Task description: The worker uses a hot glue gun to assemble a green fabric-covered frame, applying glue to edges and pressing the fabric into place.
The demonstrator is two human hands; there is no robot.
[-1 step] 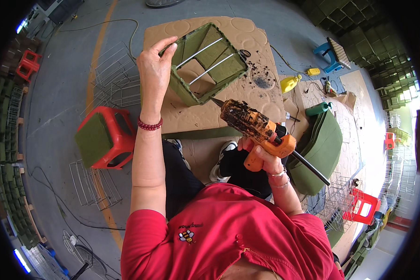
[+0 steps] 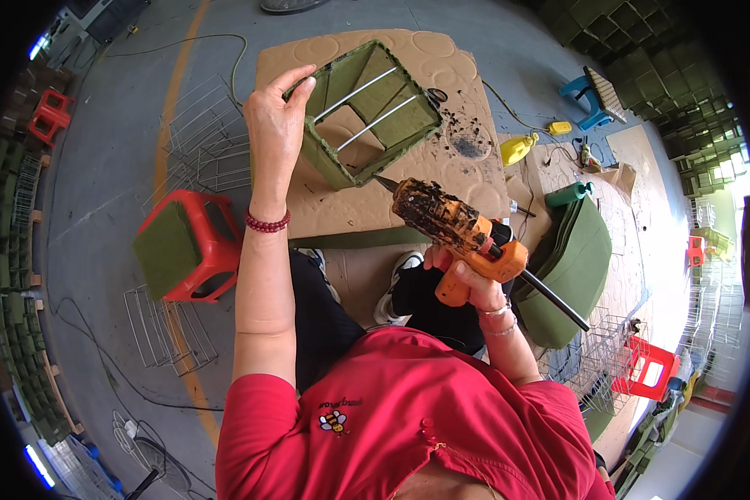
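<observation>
Glue gun (image 2: 446, 219) slants diagonally, nozzle (image 2: 387, 182) aimed up-left toward green box (image 2: 396, 125).

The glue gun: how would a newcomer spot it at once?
Find the big cardboard sheet at upper centre. At its near edge, in the right hand, is the glue gun, its tip pointing toward the green box. Unlike anything nearby, it is orange, crusted black along the barrel, with a black rod sticking out behind.
</observation>
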